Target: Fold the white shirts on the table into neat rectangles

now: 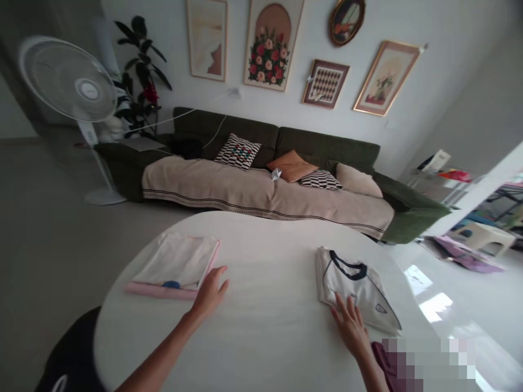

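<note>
I judge the 4 o'clock shirt light and limp, best held by its edges; right hand splayed over it, left hand loosely spread, both empty.

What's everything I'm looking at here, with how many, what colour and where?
Folded stack: 1, white and pink, table's left
Folded shirt: 1, white with navy trim, table's right
Table: 1, white, foreground
Sofa: 1, dark green, by wall
Throw: 1, beige, on sofa
Cushions: 4, patterned, orange, cream, on sofa
Frames: 5, mixed colours, on wall
Fan: 1, white, left
Plant: 1, dark green, beside fan
Stool: 1, cream, far right
Rest: too unclear to count
Left hand: 1, bare, by stack
Right hand: 1, bare, over shirt's lower edge
</note>
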Demonstrator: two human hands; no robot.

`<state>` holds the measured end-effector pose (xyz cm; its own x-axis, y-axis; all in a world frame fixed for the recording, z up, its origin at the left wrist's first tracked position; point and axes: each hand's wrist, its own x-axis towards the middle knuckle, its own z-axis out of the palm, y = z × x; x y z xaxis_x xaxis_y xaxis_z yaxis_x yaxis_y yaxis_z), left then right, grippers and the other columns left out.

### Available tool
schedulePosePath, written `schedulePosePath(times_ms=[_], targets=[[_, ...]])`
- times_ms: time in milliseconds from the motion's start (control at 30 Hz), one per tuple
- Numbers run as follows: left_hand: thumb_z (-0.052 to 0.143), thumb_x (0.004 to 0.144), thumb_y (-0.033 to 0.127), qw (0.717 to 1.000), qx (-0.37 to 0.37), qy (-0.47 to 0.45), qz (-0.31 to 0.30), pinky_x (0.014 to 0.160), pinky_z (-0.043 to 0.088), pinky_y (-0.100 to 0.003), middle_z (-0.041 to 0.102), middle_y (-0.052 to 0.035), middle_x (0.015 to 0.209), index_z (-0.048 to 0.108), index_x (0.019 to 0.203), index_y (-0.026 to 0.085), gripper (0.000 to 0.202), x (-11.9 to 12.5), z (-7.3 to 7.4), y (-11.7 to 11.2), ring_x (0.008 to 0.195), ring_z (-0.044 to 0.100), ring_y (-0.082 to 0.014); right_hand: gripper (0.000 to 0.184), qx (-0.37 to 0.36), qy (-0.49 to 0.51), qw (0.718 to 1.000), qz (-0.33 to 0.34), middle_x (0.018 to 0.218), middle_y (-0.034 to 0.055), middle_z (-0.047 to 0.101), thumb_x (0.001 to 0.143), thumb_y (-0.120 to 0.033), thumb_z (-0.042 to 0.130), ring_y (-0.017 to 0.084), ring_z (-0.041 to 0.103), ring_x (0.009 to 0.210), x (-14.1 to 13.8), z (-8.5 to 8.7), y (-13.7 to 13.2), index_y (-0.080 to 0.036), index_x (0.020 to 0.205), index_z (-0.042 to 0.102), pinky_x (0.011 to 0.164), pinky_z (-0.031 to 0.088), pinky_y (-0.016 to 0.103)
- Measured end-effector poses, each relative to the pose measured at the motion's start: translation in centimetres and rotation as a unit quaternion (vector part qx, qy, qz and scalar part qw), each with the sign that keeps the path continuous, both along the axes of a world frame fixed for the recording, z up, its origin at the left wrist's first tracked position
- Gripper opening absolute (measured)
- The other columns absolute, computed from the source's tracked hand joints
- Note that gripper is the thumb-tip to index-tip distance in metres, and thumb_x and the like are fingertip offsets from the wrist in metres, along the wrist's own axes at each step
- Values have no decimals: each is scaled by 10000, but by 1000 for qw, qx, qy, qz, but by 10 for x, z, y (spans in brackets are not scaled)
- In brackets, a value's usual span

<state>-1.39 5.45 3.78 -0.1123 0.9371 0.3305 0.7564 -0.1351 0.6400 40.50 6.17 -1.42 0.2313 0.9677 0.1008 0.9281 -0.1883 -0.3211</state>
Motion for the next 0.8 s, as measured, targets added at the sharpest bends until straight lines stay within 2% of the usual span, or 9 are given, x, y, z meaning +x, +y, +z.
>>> schedulePosePath(times_ms=[100, 167, 233, 333, 467, 567, 633, 700, 800], targets=[[450, 774, 188, 995, -7, 48, 85, 903, 396, -343, 606, -90, 1008, 566, 1009, 150, 265, -56, 7, -9, 991, 541, -197, 623, 54, 10, 998, -17, 1439, 103, 187, 818, -555, 192, 355, 136, 1304, -21, -11, -17, -258, 1362, 246, 881, 334, 590], [449, 772, 168, 989, -19, 72, 126, 898, 389, -349, 607, -98, 988, 582, 984, 138, 252, -79, 8, -14, 978, 538, -210, 657, 75, 18, 997, -18, 1423, 114, 230, 801, -572, 174, 352, 109, 1309, -46, -22, -38, -226, 1347, 291, 901, 321, 585], [472, 763, 165, 983, -34, 91, 154, 890, 383, -341, 602, -103, 986, 591, 973, 132, 244, -93, 7, -17, 974, 531, -218, 716, 74, 36, 997, -14, 1402, 149, 266, 778, -604, 153, 355, 94, 1310, -73, -33, -62, -177, 1322, 341, 908, 321, 575], [523, 735, 179, 975, -61, 111, 182, 824, 397, -343, 589, -99, 995, 591, 974, 151, 250, -101, 4, -19, 949, 523, -236, 758, 37, 65, 997, -3, 1378, 182, 300, 757, -637, 180, 350, 121, 1306, -111, -45, -96, -138, 1292, 380, 910, 339, 553], [464, 768, 181, 967, -95, 123, 202, 709, 396, -338, 589, -73, 885, 603, 821, 180, 149, -104, 7, -16, 854, 533, -241, 646, 34, 55, 998, -1, 1394, 121, 301, 792, -591, 191, 320, 159, 1305, -144, -47, -129, -212, 1272, 400, 947, 288, 576], [412, 797, 184, 967, -101, 119, 202, 682, 384, -349, 586, -85, 818, 590, 752, 163, 185, -103, 19, -13, 817, 536, -254, 621, 21, 67, 998, 4, 1384, 126, 319, 796, -570, 247, 318, 183, 1298, -149, -42, -138, -193, 1258, 420, 951, 307, 558], [371, 826, 192, 971, -86, 111, 194, 698, 381, -350, 588, -99, 849, 580, 819, 152, 213, -95, 32, -14, 845, 534, -256, 621, 10, 89, 996, 8, 1372, 131, 339, 784, -575, 287, 322, 204, 1291, -148, -37, -138, -185, 1242, 440, 946, 320, 554], [337, 857, 216, 979, -58, 104, 168, 742, 377, -334, 589, -93, 897, 560, 898, 156, 235, -77, 49, -24, 889, 533, -234, 636, 15, 115, 993, -4, 1365, 129, 351, 760, -608, 314, 332, 207, 1288, -150, -29, -136, -193, 1217, 465, 952, 300, 570], [333, 882, 287, 994, -15, 89, 59, 788, 372, -291, 603, -49, 870, 562, 882, 199, 246, -34, 79, -59, 869, 548, -187, 690, 39, 206, 978, -11, 1338, 142, 390, 727, -662, 345, 329, 231, 1282, -165, -3, -132, -174, 1195, 482, 989, 277, 532]])
